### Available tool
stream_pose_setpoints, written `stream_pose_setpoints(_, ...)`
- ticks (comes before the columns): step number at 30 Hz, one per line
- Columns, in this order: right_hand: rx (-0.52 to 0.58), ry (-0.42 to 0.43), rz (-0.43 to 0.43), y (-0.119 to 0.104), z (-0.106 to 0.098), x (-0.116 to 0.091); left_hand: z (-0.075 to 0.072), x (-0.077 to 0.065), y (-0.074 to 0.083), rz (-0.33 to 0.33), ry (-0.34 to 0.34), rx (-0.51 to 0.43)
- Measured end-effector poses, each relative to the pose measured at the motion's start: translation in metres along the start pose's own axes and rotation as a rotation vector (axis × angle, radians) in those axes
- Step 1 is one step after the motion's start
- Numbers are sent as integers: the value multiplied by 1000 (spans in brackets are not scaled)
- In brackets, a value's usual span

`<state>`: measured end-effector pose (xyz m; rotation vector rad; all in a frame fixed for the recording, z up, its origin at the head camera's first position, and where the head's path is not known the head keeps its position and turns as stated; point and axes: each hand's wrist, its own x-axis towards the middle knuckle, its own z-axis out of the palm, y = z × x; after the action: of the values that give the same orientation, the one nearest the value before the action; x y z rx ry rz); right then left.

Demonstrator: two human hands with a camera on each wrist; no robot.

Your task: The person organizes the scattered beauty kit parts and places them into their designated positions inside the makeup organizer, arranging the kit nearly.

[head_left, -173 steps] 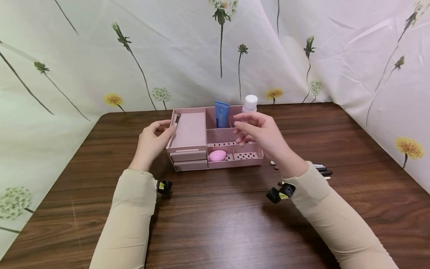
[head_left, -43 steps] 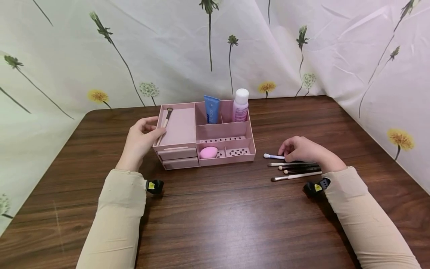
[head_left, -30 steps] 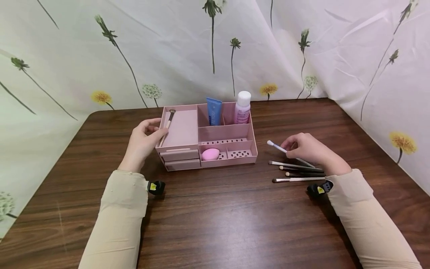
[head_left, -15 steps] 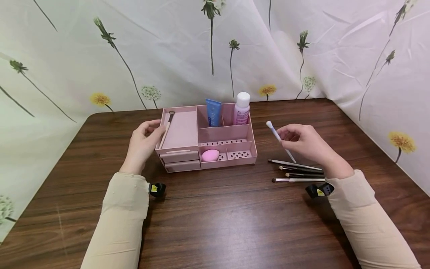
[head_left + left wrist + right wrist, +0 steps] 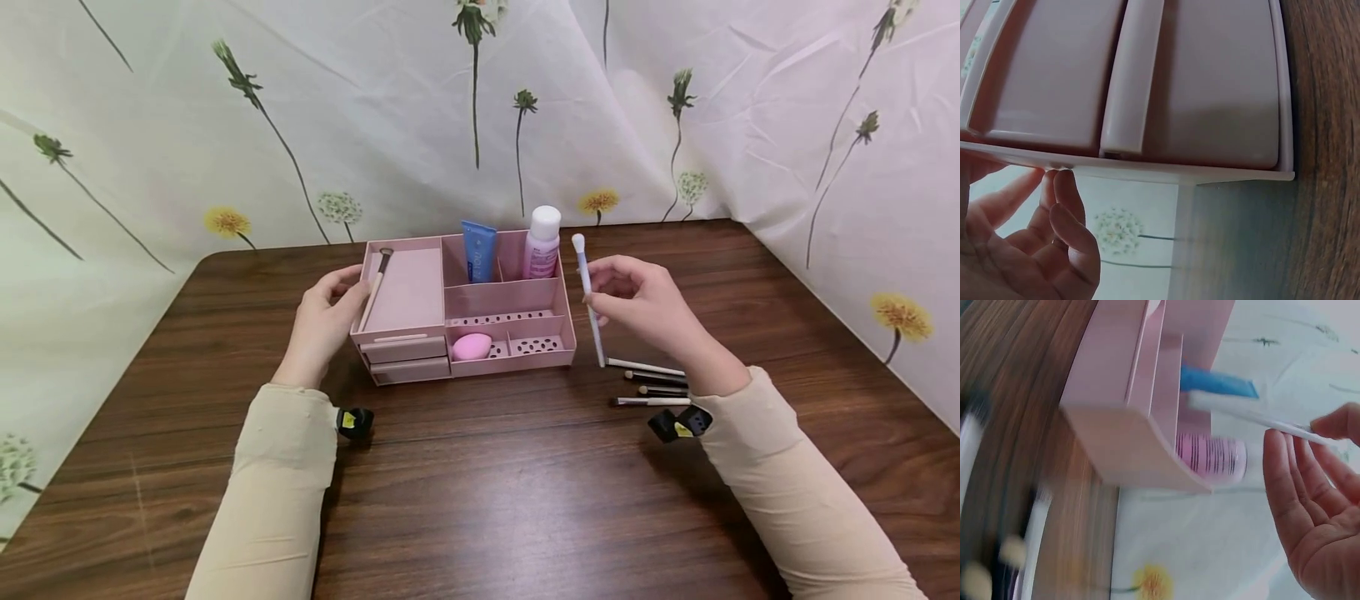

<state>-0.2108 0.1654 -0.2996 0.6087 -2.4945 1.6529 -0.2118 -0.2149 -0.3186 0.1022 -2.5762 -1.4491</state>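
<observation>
My right hand (image 5: 641,304) pinches a white makeup brush (image 5: 587,279) between thumb and fingertips, its pale bristle end up. The brush stands steeply tilted just right of a pink makeup organizer (image 5: 512,363). At the organizer's left wall, my left hand (image 5: 318,325) holds on, thumb over the rim and fingertips against the outer side in the left wrist view. In the top tray beside that thumb lies a brush (image 5: 377,283) with a dark head. The back compartments hold a blue tube (image 5: 478,252) and a white-capped pink bottle (image 5: 542,250); a pink makeup sponge (image 5: 472,347) sits in front.
Several brushes (image 5: 652,392) lie on the brown wooden table (image 5: 480,483) under my right wrist. Two closed drawers (image 5: 408,358) face forward on the organizer's left. Behind the table hangs a white cloth (image 5: 420,108) printed with flowers.
My right hand has lifted the white brush off the table from beside the others, turned it upright and carried it left toward the organizer. My left hand stays at the organizer's wall.
</observation>
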Motion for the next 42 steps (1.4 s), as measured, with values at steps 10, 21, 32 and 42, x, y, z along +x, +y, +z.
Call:
stream_pose_setpoints(10, 268, -21, 45, -22, 33, 20, 1, -2, 3, -6, -19, -12)
stream_pose_setpoints(21, 521, -61, 181, -46, 71, 45, 2, -1, 5, -13, -9, -16)
stream_pose_setpoints(32, 659, -60, 245, -60, 116, 66, 1, -1, 2, -15, -8, -5)
stream_pose_setpoints(42, 712, -40, 379, -67, 141, 88, -1, -3, 2, -7, -4, 14)
